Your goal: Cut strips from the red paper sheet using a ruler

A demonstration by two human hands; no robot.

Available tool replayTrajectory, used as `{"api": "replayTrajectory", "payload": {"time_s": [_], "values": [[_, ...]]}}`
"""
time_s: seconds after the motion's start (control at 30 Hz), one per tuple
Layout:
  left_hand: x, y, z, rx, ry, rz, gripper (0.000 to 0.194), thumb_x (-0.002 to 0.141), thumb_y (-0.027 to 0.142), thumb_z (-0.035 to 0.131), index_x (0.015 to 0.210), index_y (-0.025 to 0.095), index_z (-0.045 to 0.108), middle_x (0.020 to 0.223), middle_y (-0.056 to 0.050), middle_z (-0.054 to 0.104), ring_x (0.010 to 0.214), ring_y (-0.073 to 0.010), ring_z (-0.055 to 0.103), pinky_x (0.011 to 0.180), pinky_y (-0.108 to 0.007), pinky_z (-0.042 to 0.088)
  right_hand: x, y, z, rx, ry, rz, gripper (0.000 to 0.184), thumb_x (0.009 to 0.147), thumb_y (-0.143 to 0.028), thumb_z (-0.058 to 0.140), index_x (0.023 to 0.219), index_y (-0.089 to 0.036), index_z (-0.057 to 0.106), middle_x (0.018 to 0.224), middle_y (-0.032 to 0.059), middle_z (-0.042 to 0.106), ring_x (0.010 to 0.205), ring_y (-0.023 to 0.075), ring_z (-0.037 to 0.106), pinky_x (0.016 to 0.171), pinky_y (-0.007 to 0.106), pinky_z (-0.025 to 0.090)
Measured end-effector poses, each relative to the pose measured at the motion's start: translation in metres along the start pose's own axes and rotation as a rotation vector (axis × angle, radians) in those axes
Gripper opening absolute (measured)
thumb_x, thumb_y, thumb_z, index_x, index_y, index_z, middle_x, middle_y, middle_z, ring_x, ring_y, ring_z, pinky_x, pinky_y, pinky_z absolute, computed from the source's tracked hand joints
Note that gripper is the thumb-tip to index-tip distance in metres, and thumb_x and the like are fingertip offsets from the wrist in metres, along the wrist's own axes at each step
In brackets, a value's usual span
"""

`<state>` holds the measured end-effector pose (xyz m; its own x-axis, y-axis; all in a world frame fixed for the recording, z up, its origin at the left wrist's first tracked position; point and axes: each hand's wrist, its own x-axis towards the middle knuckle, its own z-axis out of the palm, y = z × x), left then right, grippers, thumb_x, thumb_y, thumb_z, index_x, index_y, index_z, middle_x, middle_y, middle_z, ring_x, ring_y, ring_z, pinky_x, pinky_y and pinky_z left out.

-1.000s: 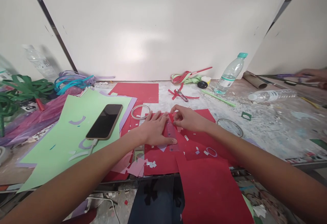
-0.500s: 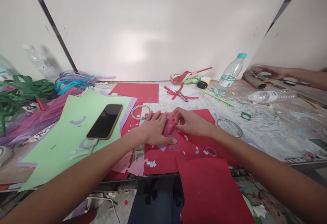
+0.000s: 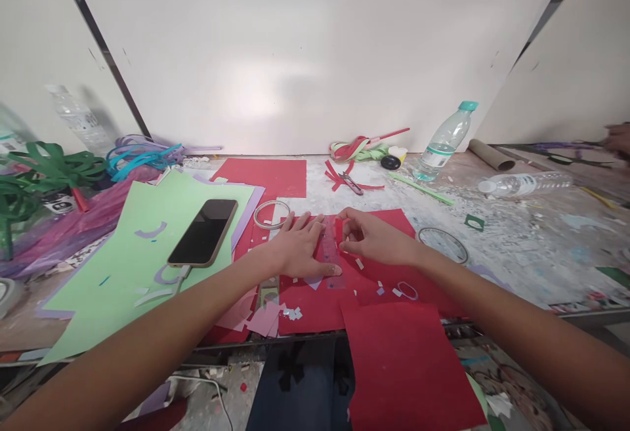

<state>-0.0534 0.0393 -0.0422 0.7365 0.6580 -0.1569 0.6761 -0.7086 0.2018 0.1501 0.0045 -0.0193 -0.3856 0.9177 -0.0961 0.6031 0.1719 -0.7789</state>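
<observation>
My left hand (image 3: 301, 246) lies flat with fingers spread, pressing a clear ruler (image 3: 335, 257) onto red paper (image 3: 310, 306). Just right of the ruler, my right hand (image 3: 371, 237) has its thumb and fingers curled together in a pinch at a narrow raised edge of the red paper. Its fingertips are partly hidden. Another red sheet (image 3: 413, 359) hangs over the front table edge toward my lap. Small paper scraps (image 3: 293, 313) lie on the red paper, with a tape roll (image 3: 272, 214) beyond my left hand.
A phone (image 3: 203, 233) with a cable rests on green paper (image 3: 108, 254) at left. Beyond my right hand are a small cutter (image 3: 352, 184) on red strips, an upright bottle (image 3: 445, 141), a lying bottle (image 3: 526, 184) and a cardboard tube (image 3: 492, 155). Another person's hand (image 3: 617, 139) shows at far right.
My right hand has shifted slightly right and toward me along the ruler; my left hand stays put. The other person's hand reached over the cardboard tube, then withdrew to the right edge.
</observation>
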Motion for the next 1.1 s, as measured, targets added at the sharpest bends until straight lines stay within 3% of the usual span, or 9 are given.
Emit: {"api": "replayTrajectory", "payload": {"time_s": [0.23, 0.33, 0.5, 0.67, 0.8, 0.97, 1.1], "values": [[0.0, -0.003, -0.001, 0.02, 0.036, 0.031, 0.1, 0.074, 0.084, 0.035, 0.147, 0.016, 0.025, 0.153, -0.014, 0.028, 0.144, -0.0352, 0.008, 0.114, -0.052, 0.006, 0.002, 0.008, 0.008, -0.144, 0.06, -0.015, 0.019, 0.076, -0.015, 0.054, 0.091, -0.022, 0.045, 0.075, -0.0009, 0.057, 0.062, 0.014, 0.053, 0.054, 0.025, 0.04], [0.0, -0.005, -0.006, 0.005, 0.005, 0.029, 0.1, 0.071, 0.084, 0.039, 0.146, 0.02, 0.025, 0.151, -0.012, 0.031, 0.142, -0.0356, 0.014, 0.113, -0.051, 0.012, 0.003, 0.012, 0.009, -0.12, 0.06, -0.024, 0.021, 0.075, -0.014, 0.053, 0.094, -0.022, 0.046, 0.075, -0.0014, 0.057, 0.062, 0.0137, 0.053, 0.054, 0.024, 0.039], [0.002, -0.007, -0.011, 0.026, -0.044, 0.002, 0.11, 0.068, 0.087, 0.039, 0.148, 0.014, 0.02, 0.154, -0.018, 0.025, 0.143, -0.0365, 0.008, 0.113, -0.052, 0.01, 0.002, 0.009, 0.01, -0.074, 0.049, 0.014, 0.022, 0.073, -0.015, 0.055, 0.092, -0.022, 0.045, 0.071, -0.003, 0.056, 0.058, 0.0127, 0.052, 0.052, 0.024, 0.038], [0.001, -0.006, -0.011, 0.011, -0.065, -0.009, 0.107, 0.069, 0.086, 0.038, 0.148, 0.016, 0.021, 0.156, -0.015, 0.022, 0.144, -0.0365, 0.004, 0.114, -0.053, 0.008, -0.008, 0.0, 0.009, 0.067, -0.025, 0.028, 0.024, 0.075, -0.017, 0.057, 0.092, -0.023, 0.043, 0.068, -0.0042, 0.052, 0.059, 0.0131, 0.05, 0.052, 0.024, 0.038], [-0.001, -0.005, -0.013, -0.002, -0.052, -0.003, 0.104, 0.069, 0.084, 0.041, 0.147, 0.018, 0.021, 0.155, -0.013, 0.023, 0.144, -0.0369, 0.005, 0.113, -0.054, 0.009, -0.016, 0.0, 0.008, -0.046, 0.025, 0.026, 0.023, 0.076, -0.019, 0.059, 0.095, -0.023, 0.046, 0.078, -0.0004, 0.058, 0.067, 0.0151, 0.054, 0.056, 0.026, 0.041], [-0.003, -0.002, -0.016, -0.005, -0.024, 0.007, 0.094, 0.069, 0.082, 0.045, 0.139, 0.021, 0.033, 0.15, -0.014, 0.033, 0.142, -0.0381, 0.013, 0.112, -0.054, 0.013, -0.015, 0.006, 0.016, -0.189, 0.035, 0.001, 0.014, 0.081, -0.023, 0.055, 0.092, -0.023, 0.047, 0.079, 0.0012, 0.061, 0.067, 0.0161, 0.054, 0.057, 0.027, 0.039], [-0.001, -0.005, -0.012, 0.03, -0.019, 0.02, 0.094, 0.074, 0.075, 0.045, 0.145, 0.016, 0.025, 0.153, -0.016, 0.028, 0.143, -0.0379, 0.011, 0.113, -0.054, 0.01, -0.018, 0.002, 0.019, -0.143, 0.034, -0.005, 0.009, 0.083, -0.023, 0.053, 0.089, -0.023, 0.046, 0.076, 0.0, 0.058, 0.064, 0.0148, 0.051, 0.056, 0.026, 0.038]]}}
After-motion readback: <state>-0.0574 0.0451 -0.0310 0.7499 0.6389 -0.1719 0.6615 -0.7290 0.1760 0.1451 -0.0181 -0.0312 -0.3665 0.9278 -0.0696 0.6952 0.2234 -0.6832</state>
